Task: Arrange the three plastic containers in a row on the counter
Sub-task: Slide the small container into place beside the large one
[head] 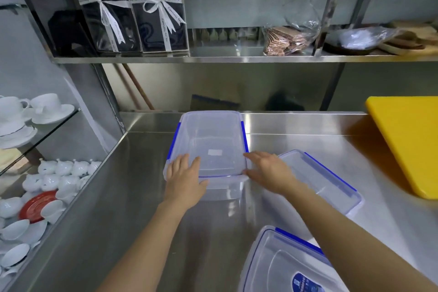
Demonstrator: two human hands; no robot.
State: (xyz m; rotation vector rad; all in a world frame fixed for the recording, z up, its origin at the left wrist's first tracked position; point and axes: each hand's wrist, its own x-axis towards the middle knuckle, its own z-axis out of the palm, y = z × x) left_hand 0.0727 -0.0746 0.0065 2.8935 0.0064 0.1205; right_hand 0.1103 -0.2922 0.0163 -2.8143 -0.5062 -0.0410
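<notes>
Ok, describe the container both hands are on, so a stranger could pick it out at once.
On the steel counter, left of the yellow cutting board, look toward the back wall. The farthest container stands there, with the left hand and right hand on its near rim. Unlike the two nearer containers, it is a deep open tub showing no lid.

Nearest container (284, 265) cut by bottom edge
</notes>
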